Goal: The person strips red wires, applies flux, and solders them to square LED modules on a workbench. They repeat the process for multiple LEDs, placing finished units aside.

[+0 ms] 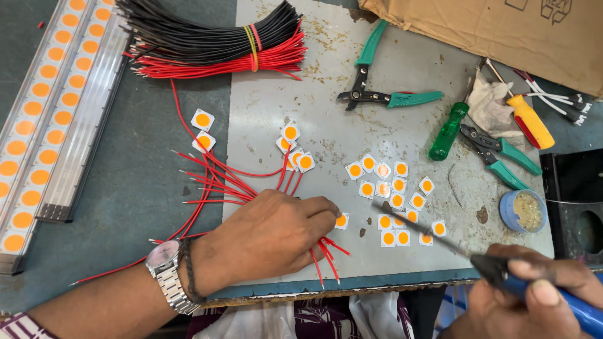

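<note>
A grey work board (282, 107) covers most of the bench, its surface scratched and spotted with solder residue, and a sheet of brown cardboard (502, 31) lies over its far right corner. Along the left edge run long aluminium strips (50, 107) set with rows of round orange LED discs. At the top lies a banded bundle of black and red wires (213, 44). Near the right side rest green-handled wire strippers (383, 94), a second green-handled cutter (499, 157), a green-handled screwdriver (447, 132) and a yellow and red one (531, 120), with a small blue tin of flux (523, 211) just beside the board's right edge.

The left hand (270, 235), a metal watch (168, 270) on its wrist, lies palm down over a fan of loose red wires (213, 182). Its fingers are curled in, and the fingertips pinch or press one small square LED chip (341, 220) flat against the board. The right hand (534, 295) is closed around the blue handle of a soldering iron (440, 238), whose dark tip points at the left-hand side of a cluster of loose LED chips (392, 194), close to the chip under the left fingers. Further left, a few chips with red leads already attached (295, 150) lie on the board
</note>
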